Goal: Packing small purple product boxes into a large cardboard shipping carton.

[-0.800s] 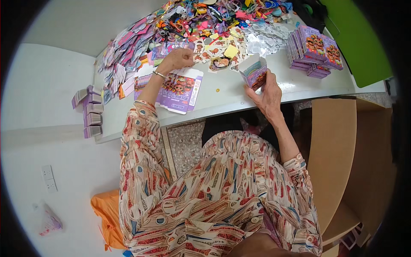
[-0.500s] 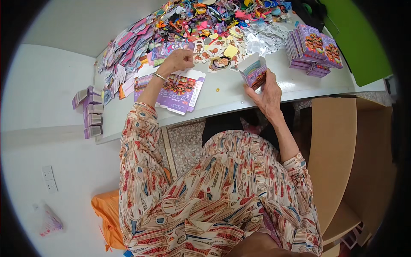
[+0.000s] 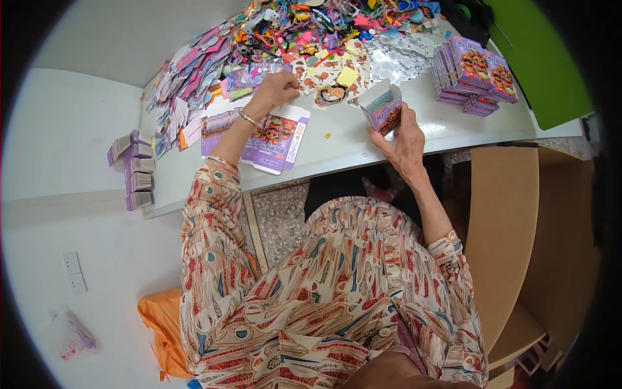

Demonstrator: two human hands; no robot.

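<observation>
Thumb and fingers of the right hand (image 3: pixel 405 139) gripped a small open purple box (image 3: pixel 383 115) by its near end and right side. The pale flaps stood up at the far end, so this hold left the mouth uncovered—likely why the grip sat so low. The box was over the surface (image 3: pixel 337 146), to the right of a pile of printed cut-outs (image 3: pixel 321 76).

The left hand (image 3: pixel 277 92) reached over flat printed cartons (image 3: pixel 275 155), its fingers curled in at the left border of the cut-outs; whether they pinched anything could not be told, since the fingertips were hidden. The cartons lay along the front, beneath the left forearm, where they seemed placed for short reach.

Loose goods formed rough zones by kind, presumably to make picking simpler: pink and lilac cards (image 3: pixel 197 61) leaned in a heap on the left, a tangle of bright trinkets (image 3: pixel 304 29) spread across the back, and shiny pale pieces (image 3: pixel 402 59) lay to the right. Closed purple boxes (image 3: pixel 470 68) were stacked at the right end—apart from the loose pieces, apparently so they would not mix. A large brown cardboard carton (image 3: pixel 502 227) stood open beside the person's right arm.
</observation>
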